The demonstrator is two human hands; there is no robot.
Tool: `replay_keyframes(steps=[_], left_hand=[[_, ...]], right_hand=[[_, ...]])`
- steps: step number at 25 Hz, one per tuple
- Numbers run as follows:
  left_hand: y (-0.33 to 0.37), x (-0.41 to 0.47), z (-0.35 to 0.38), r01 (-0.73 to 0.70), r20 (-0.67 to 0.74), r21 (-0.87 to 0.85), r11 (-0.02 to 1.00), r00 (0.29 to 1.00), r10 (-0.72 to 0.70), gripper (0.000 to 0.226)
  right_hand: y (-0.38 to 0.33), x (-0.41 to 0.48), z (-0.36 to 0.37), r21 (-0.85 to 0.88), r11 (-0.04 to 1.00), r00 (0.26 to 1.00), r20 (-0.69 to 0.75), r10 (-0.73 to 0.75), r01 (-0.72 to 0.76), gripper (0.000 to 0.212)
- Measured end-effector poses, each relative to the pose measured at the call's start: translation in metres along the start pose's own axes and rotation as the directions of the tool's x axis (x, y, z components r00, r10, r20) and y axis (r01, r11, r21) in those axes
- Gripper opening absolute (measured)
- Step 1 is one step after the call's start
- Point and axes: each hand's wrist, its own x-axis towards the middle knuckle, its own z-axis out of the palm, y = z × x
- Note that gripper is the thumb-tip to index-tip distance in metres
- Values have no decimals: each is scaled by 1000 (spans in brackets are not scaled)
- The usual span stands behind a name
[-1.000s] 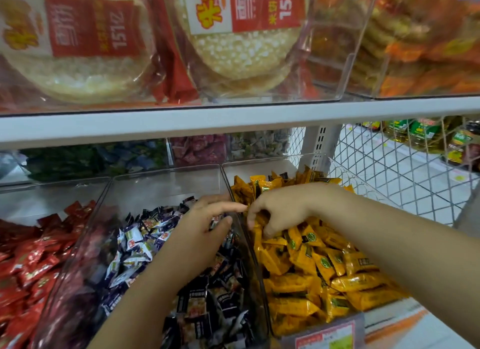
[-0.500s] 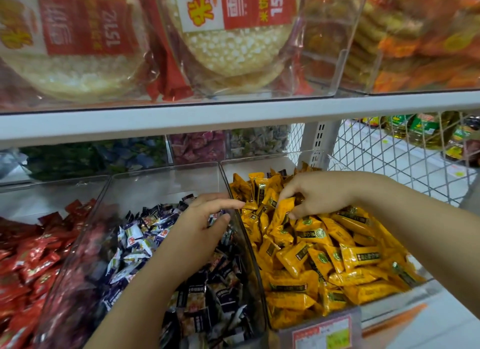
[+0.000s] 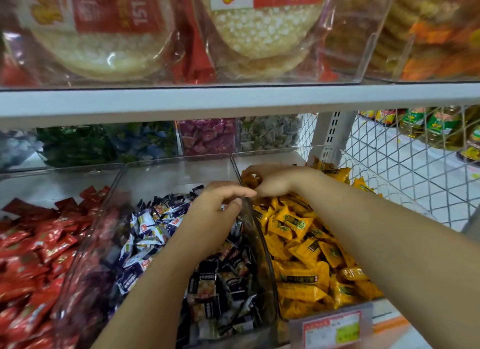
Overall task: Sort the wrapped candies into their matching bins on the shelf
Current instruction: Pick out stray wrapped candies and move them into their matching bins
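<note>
Three clear bins stand side by side on the shelf. The left one holds red candies (image 3: 33, 257), the middle one dark blue and white candies (image 3: 155, 226), the right one yellow candies (image 3: 298, 234). My left hand (image 3: 215, 216) reaches over the middle bin; its forefinger and thumb hold the rim of the clear wall (image 3: 259, 244) between the middle and right bins. My right hand (image 3: 275, 182) is at the back of the yellow bin, fingers curled round a yellow candy (image 3: 249, 181).
A white shelf board (image 3: 233, 99) with bagged rice cakes hangs close above. Behind the bins sit smaller ones with green, blue, pink (image 3: 207, 138) and pale candies. A wire mesh panel (image 3: 389, 172) closes the right side. A price label (image 3: 332, 328) fronts the yellow bin.
My right hand has moved from the middle of the yellow pile to the back of the bin and closed on candy. My left hand has stayed at the dividing wall.
</note>
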Motion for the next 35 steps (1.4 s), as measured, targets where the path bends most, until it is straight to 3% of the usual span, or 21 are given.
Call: replay_keyframes(steps=[5,10,13,15,17,26,35], left_hand=[[-2,0,0,14,0,28,1000,1000,-14,30],[2,-1,0,13,-9,-13,1000,1000,-13,29],[2,-2,-1,16,-13,-24,1000,1000,-16,29],[2,-2,-2,25,0,-36,999,1000,-25,29],[2,-2,-2,16,12,-33,999,1000,-16,29],[-1,-4,-4,-10,43,-8,1000,999,10,32],[-1,-5,-4,-11,48,-10,1000,999,12,32]], right_hand=[[2,-8,-4,35,999,999,42,14,-15,53],[-6,-7,6,-68,997,997,69,-26,31,74],[-8,-8,2,-36,998,997,68,-46,48,54],[-6,-15,2,-84,990,992,61,-108,113,31],[-4,-29,1,-146,976,986,48,-158,163,24],[4,-71,-6,-284,933,973,118,-196,222,36],[25,-98,-24,-239,950,977,110,-181,203,43]])
